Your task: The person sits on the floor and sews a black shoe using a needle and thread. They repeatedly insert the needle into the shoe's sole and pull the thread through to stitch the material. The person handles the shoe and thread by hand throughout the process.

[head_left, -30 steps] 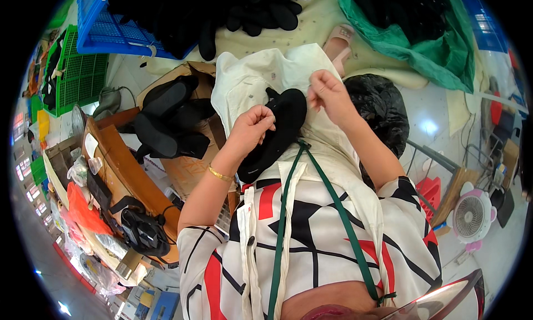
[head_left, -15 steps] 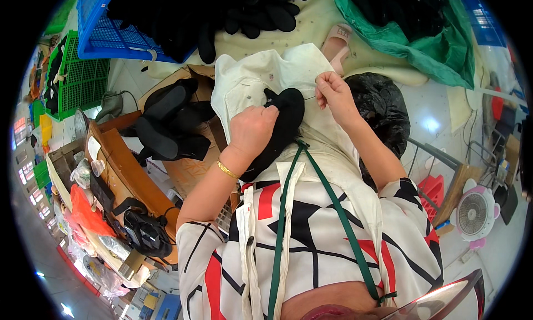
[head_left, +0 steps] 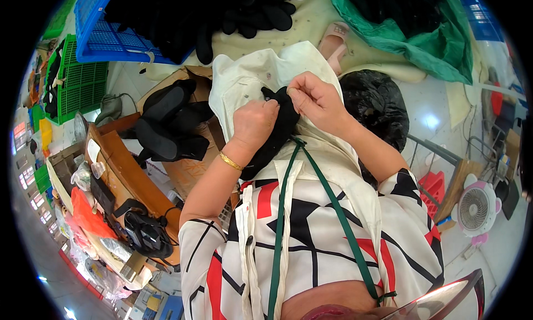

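Observation:
A black cloth boot point(head_left: 282, 121) lies on the cream apron point(head_left: 240, 78) over my lap, its upper part slanting down toward my left forearm. My left hand point(head_left: 255, 121) is closed around the boot's side, its knuckles up and thumb side near the boot's top edge. At the boot's far right edge is my right hand point(head_left: 315, 102), thumb and fingers pinched together close to the black cloth. Whatever sits in that pinch is too small to make out. Part of the boot is hidden beneath both hands.
Black boots point(head_left: 166, 128) fill a cardboard box point(head_left: 191, 167) at left. Beyond lies a blue crate point(head_left: 125, 36) with black boots heaped beside it. A green sack point(head_left: 411, 50), black plastic bag point(head_left: 377, 106) and pink sandal point(head_left: 333, 42) are to the right, with a fan point(head_left: 474, 209) farther out.
My right hand has moved left, from out beside the boot, where a thin thread-like line ran toward it, to the boot's edge. My left hand keeps its hold, shifted only slightly.

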Demonstrator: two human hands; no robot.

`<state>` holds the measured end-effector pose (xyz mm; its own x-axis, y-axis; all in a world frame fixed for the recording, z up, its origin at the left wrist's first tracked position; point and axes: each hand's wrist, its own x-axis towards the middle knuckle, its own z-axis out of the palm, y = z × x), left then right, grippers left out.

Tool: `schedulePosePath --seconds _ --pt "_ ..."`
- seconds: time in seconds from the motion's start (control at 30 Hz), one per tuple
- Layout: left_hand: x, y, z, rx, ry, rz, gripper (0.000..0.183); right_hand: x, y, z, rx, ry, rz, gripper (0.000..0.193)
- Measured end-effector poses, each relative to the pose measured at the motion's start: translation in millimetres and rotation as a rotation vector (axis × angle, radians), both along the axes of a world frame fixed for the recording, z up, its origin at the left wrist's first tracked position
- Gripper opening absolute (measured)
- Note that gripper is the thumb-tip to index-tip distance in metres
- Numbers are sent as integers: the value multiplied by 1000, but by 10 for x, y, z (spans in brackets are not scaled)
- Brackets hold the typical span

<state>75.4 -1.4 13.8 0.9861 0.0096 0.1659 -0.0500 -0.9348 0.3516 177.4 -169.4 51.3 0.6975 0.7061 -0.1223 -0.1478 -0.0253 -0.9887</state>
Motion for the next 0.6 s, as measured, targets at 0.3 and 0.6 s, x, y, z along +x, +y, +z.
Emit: schedulePosePath --seconds 0.3,0.6 --pt "13 -21 -113 -27 -57 -10 6 457 -245 595 407 -37 -233 10" --pt "22 84 -213 -550 113 167 11 114 -371 -24 -805 -690 400 28"
